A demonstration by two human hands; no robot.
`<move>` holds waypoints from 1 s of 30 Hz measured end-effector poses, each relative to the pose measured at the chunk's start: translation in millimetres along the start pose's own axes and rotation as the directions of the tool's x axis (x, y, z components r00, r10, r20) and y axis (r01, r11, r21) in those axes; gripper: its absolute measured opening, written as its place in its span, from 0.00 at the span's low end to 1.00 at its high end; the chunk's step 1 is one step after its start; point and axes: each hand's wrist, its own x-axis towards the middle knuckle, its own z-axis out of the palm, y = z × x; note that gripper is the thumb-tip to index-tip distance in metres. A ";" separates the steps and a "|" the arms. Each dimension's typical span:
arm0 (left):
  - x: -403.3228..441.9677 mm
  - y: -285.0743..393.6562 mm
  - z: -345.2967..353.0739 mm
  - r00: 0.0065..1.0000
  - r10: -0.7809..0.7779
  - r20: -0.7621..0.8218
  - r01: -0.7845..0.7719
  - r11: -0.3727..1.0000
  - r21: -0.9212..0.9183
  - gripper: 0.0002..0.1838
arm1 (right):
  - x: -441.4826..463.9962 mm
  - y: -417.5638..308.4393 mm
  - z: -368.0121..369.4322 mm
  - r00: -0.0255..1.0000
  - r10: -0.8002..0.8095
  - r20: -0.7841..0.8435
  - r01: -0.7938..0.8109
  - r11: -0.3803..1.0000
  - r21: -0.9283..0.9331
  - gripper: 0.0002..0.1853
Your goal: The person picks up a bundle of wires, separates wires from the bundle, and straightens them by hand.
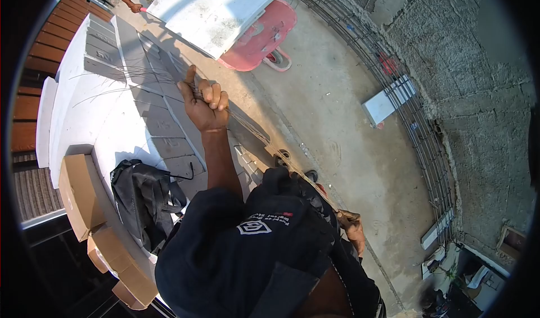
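Note:
A bundle of thin wires [259,133] runs slantwise in front of my body. Near its upper end my left hand [207,101] is closed round it, with the loose wire ends fanning out over the white blocks [160,113]. The lower end is in my right hand [351,228], whose fingers are closed on it beside my hip. Between the two hands the wires look stretched fairly straight.
On the block stack lie a black bag [143,197] and open cardboard boxes [84,191]. Ahead, a red wheelbarrow [259,39] carries white slabs [211,8]; another person's hand [135,7] is at its handle. Long rebar [413,127] lies along the rough wall at right.

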 end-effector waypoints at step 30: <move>-45.4 -145.6 176.0 0.544 -0.677 0.496 0.400 0.729 0.556 0.31 | -192.7 -184.5 -39.7 -0.356 -0.659 -0.663 0.908 -0.076 -0.411 0.20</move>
